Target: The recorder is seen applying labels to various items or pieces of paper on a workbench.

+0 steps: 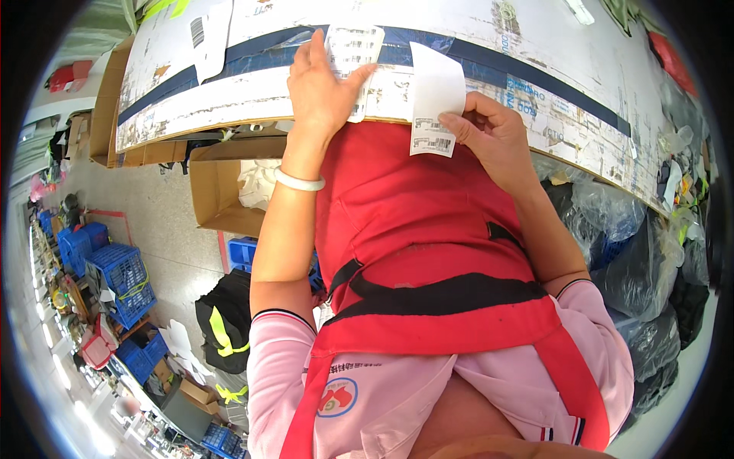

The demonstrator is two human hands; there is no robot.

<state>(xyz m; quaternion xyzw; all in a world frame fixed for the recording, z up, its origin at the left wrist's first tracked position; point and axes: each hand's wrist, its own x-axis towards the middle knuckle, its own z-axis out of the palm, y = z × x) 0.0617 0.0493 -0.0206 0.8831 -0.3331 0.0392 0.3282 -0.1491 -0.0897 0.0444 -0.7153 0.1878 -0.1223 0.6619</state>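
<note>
My right hand (497,141) pinches a white strip of printed labels (436,88) between thumb and fingers. The strip hangs over the near edge of the work surface, its upper part blank and slightly curled, its lower end printed with barcodes. My left hand (325,96) lies with its fingers stretched and its thumb apart, at a stack of white label sheets (355,47) on the surface. The thumb crosses the stack's right side; whether it presses on it I cannot tell. Part of the stack is hidden behind that hand.
The work surface (176,115) is worn white cardboard with dark blue tape (489,70). Another barcode sheet (212,42) lies at its left. Below stands an open cardboard box (214,191). Blue crates (122,283) line the left; clear and dark plastic bags (634,268) crowd the right.
</note>
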